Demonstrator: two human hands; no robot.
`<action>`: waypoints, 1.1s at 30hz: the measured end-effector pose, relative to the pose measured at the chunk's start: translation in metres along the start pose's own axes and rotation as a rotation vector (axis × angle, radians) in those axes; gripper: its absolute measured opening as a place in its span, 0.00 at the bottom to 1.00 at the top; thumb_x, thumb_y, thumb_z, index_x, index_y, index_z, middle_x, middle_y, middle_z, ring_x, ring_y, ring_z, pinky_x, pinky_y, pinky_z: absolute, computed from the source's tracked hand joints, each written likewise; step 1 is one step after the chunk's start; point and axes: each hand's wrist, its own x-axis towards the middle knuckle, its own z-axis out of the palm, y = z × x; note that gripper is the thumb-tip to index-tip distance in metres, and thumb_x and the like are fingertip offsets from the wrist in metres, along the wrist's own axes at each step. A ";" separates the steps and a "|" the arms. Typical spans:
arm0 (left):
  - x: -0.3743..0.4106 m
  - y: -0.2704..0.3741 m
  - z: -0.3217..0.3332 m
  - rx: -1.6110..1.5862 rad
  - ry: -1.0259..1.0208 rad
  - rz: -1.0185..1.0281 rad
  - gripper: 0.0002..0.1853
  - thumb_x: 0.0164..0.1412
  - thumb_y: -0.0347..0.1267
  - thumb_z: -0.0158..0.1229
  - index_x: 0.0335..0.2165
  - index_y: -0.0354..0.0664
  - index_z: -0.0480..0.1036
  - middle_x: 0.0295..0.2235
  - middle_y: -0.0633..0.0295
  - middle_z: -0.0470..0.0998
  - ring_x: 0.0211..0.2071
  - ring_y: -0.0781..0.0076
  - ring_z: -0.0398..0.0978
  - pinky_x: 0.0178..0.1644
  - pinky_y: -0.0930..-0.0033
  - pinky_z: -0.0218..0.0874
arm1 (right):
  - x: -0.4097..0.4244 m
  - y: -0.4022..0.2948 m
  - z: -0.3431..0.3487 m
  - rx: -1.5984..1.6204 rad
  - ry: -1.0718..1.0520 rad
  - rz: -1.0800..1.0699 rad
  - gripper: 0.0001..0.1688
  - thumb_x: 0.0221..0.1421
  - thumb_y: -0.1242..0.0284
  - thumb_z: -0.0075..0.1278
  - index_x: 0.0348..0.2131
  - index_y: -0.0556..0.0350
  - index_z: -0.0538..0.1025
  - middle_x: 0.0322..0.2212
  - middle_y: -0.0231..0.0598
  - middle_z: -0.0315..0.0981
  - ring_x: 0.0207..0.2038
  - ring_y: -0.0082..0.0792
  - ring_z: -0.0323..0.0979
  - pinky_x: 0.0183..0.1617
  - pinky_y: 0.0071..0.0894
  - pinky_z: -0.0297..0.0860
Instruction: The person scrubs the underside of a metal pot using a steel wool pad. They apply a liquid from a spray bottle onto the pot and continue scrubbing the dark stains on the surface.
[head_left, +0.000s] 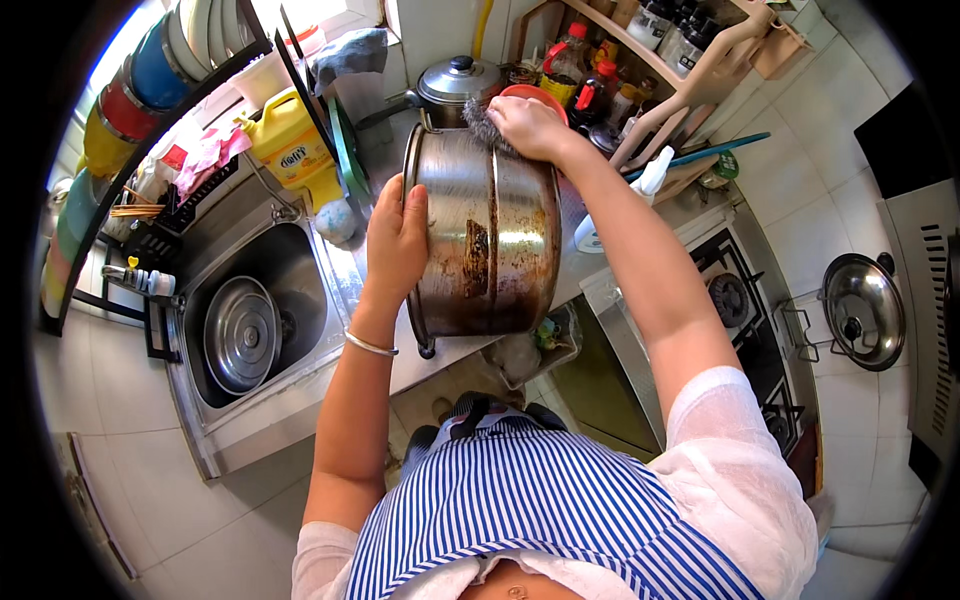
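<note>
A large steel pot (517, 255) lies on its side before me at the counter's front edge, its wall stained with brown burnt patches. My left hand (397, 236) grips it by the rim on the left, thumb over the outer wall. At the far side of the wall, my right hand (529, 127) presses a steel wool scourer (484, 124) against the metal. The pot's inside and its far side are hidden from me.
Left is a sink (300, 262) holding a round metal lid (244, 334). Behind the pot stand a lidded saucepan (459, 82), a red bowl (536, 96) and a bottle rack (660, 56). A yellow jug (289, 142), a spray bottle (589, 236) and a gas stove (731, 300) flank it.
</note>
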 end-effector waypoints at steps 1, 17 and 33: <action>0.000 0.001 0.000 0.004 -0.015 -0.022 0.11 0.61 0.31 0.45 0.37 0.33 0.67 0.28 0.68 0.69 0.30 0.82 0.62 0.35 0.79 0.56 | -0.023 -0.017 -0.003 -0.087 0.173 -0.057 0.17 0.57 0.61 0.37 0.35 0.55 0.71 0.37 0.46 0.70 0.42 0.49 0.66 0.46 0.47 0.62; 0.008 -0.002 0.003 -0.090 0.005 0.046 0.11 0.60 0.34 0.46 0.32 0.34 0.65 0.20 0.64 0.65 0.23 0.78 0.61 0.28 0.73 0.55 | -0.104 -0.068 -0.001 -0.358 0.503 -0.250 0.10 0.49 0.69 0.41 0.33 0.49 0.71 0.37 0.33 0.68 0.42 0.39 0.63 0.40 0.40 0.59; -0.091 -0.018 0.008 -0.425 0.007 -0.170 0.19 0.66 0.42 0.36 0.25 0.39 0.61 0.21 0.74 0.55 0.23 0.85 0.50 0.25 0.79 0.45 | -0.045 -0.043 0.001 -0.166 0.440 -0.032 0.16 0.56 0.61 0.38 0.43 0.37 0.72 0.44 0.30 0.68 0.47 0.39 0.65 0.50 0.38 0.61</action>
